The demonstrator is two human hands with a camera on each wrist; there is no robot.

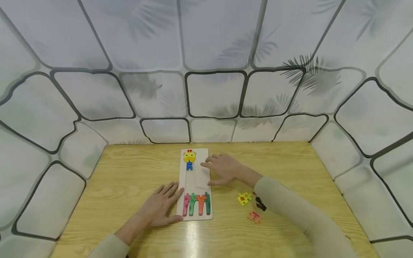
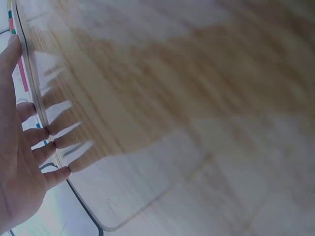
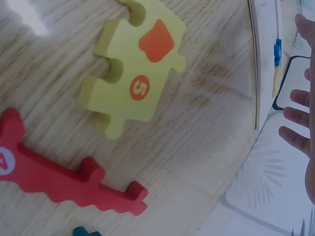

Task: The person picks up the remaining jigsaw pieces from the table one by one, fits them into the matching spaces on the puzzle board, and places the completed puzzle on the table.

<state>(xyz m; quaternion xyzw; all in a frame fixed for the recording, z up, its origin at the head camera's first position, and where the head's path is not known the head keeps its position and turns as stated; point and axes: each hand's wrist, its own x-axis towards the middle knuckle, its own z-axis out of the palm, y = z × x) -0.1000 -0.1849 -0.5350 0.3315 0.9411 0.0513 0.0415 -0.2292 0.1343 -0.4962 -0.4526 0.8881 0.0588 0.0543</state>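
A white puzzle board (image 1: 201, 175) lies lengthwise on the table. Near its top are a yellow giraffe-head piece (image 1: 189, 156) and a blue piece (image 1: 189, 166) below it. Pink (image 1: 186, 205), green (image 1: 191, 205), orange (image 1: 200, 205) and dark green (image 1: 207, 204) leg pieces sit at the bottom. My left hand (image 1: 161, 206) lies flat with spread fingers against the board's left edge. Over the right edge reaches my right hand (image 1: 224, 169), fingers extended, with nothing seen in it; whether it touches the board I cannot tell.
Right of the board lie a yellow piece (image 3: 147, 64) marked 5 and a pinkish-orange piece (image 1: 254, 216). In the right wrist view a red piece (image 3: 59, 179) and a teal piece (image 3: 86, 231) show too. A patterned wall (image 1: 214, 95) stands behind the wooden table (image 1: 135, 161).
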